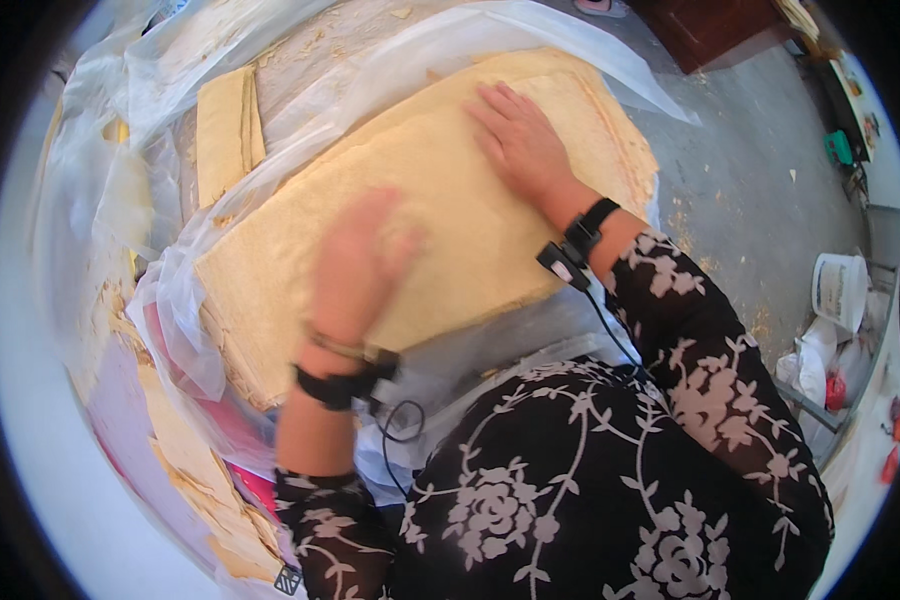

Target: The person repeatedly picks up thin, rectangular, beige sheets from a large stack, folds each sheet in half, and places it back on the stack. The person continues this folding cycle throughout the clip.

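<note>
A stack of thin tan sheets (435, 217), which look like wood veneer, lies before me on clear plastic sheeting (187, 330). My right hand (525, 146) rests flat on the top sheet near its upper right part, fingers slightly apart and holding nothing. Over the left part of the same sheet is my left hand (364, 255), blurred by motion; whether it touches the sheet or holds anything is not clear. Both wrists wear black straps with small devices and cables. The layered right end of the stack looks uneven.
A smaller pile of tan strips (225, 135) lies beyond the stack at the left. Torn veneer pieces (202, 487) lie at lower left. On the right stand a white bucket (838, 291) and bags (817, 360). Scraps dot the grey floor (742, 202). A dark red panel (709, 30) is at top right.
</note>
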{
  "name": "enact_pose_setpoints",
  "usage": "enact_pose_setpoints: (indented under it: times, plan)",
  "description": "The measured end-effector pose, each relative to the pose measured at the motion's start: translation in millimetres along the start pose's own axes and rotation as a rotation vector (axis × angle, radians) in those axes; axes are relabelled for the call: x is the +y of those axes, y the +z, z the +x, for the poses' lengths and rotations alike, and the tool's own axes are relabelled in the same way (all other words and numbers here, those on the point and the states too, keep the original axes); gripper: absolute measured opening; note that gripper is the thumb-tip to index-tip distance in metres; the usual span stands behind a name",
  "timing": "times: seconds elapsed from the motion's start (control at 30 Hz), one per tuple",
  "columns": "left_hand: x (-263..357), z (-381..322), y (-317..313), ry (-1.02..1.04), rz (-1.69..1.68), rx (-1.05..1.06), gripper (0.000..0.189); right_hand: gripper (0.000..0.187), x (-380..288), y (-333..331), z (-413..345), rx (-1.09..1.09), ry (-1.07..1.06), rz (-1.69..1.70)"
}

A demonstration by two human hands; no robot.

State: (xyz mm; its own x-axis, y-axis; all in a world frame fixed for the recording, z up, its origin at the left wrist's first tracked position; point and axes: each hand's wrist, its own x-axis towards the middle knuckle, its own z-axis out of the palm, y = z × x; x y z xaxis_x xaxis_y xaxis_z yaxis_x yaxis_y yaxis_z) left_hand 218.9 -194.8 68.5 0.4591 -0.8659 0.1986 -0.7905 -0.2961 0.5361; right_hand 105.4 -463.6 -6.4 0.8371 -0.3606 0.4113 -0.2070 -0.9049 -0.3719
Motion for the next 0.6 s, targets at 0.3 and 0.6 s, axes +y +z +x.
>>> enact_pose_setpoints:
  times: [0.3, 0.6]
  plan:
    - [74.8, -48.4, 83.7, 0.09, 0.352, -0.113, 0.077, 0.034, 17.7, -101.6, -140.5, 0.343, 1.024, 1.137]
    - [97.1, -26.6, 84.4, 0.083, 0.421, -0.237, 0.081, 0.053, 30.4, -108.7, -219.7, 0.297, 1.277, 1.477]
